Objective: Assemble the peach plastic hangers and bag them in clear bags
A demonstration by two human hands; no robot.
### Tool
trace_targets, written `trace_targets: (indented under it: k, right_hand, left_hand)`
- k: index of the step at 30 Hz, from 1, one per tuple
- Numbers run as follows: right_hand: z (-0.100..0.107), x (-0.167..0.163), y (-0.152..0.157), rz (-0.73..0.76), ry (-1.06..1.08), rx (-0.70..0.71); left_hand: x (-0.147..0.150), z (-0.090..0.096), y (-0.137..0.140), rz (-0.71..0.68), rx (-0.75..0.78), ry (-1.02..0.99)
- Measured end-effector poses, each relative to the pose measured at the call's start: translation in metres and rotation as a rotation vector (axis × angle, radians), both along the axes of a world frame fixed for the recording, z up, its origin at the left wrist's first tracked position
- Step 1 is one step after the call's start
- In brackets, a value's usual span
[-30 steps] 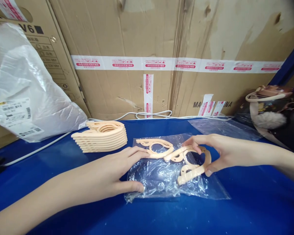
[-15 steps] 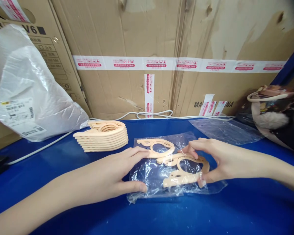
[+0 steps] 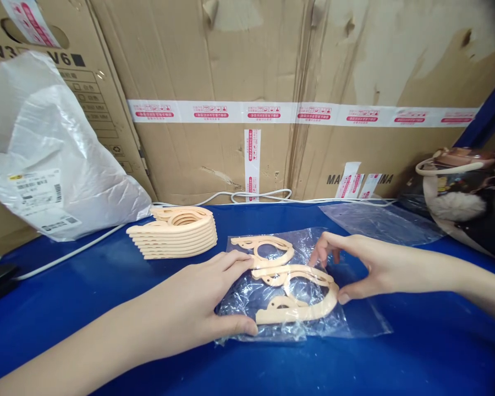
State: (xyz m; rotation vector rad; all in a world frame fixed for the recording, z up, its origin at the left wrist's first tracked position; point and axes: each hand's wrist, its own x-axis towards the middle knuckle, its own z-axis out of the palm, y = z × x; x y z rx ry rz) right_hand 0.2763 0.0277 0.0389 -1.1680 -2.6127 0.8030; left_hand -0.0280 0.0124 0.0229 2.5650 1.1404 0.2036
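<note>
Two beige folding hangers (image 3: pixel 309 316) lie on or in a clear plastic bag (image 3: pixel 241 300) on the blue table; whether each is inside it I cannot fully tell. My left hand (image 3: pixel 214 291) rests at the bag's left side, thumb and fingers apart, its fingertips touching the upper hanger's lower end. Beside the nearer hanger's curved right end is my right hand (image 3: pixel 355 269), its thumb and fingers spread, the thumb tip close to the hanger. To the left, behind my left hand, stands a neat stack of several similar folded hangers (image 3: pixel 175 242).
A white mailing bag (image 3: pixel 66 159) with a label leans at the left. Large cardboard boxes (image 3: pixel 214 159) line the back, with a white cable (image 3: pixel 214 197) along them. Flat clear plastic (image 3: pixel 379 220) and a dark bag with a pompom (image 3: pixel 457 204) lie at the right.
The nearer hanger has shifted left and slightly towards me. My right fingers have come off its curved end and spread apart. My left hand has moved slightly right.
</note>
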Motion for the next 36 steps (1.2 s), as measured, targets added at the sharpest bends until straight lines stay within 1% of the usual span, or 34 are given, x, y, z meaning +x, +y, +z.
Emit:
trace_targets:
  k: [4,8,12,16,20,25,27,32,36]
  right_hand:
    - [-0.009,-0.005,0.002,-0.004,0.060,-0.005]
    - [-0.021,-0.016,-0.003,-0.020,0.138,0.059]
    - [-0.025,-0.023,-0.009,-0.026,0.167,0.095]
    - [-0.024,-0.027,-0.013,-0.036,0.153,0.143]
    - [-0.027,-0.028,-0.011,-0.022,0.148,0.212]
    - [-0.031,-0.024,-0.007,0.044,0.021,0.328]
    - [-0.031,-0.023,-0.006,0.050,0.018,0.324]
    - [-0.031,-0.022,-0.007,0.042,0.077,0.240]
    - [-0.033,-0.021,-0.006,0.042,0.100,0.202]
  left_hand:
    - [0.001,0.000,-0.001,0.011,0.007,0.015]
    - [0.002,0.000,-0.001,-0.002,0.007,0.016]
    - [0.002,-0.003,0.000,-0.033,0.046,-0.020]
    - [0.002,-0.009,0.001,-0.022,0.111,-0.105]
    - [0.002,-0.010,0.001,-0.032,0.109,-0.119]
    - [0.003,-0.007,0.001,-0.035,0.114,-0.119]
    - [0.003,-0.007,0.001,-0.031,0.119,-0.117]
    - [0.004,-0.008,0.001,-0.051,0.122,-0.111]
    - [0.005,-0.004,0.001,-0.029,0.083,-0.080]
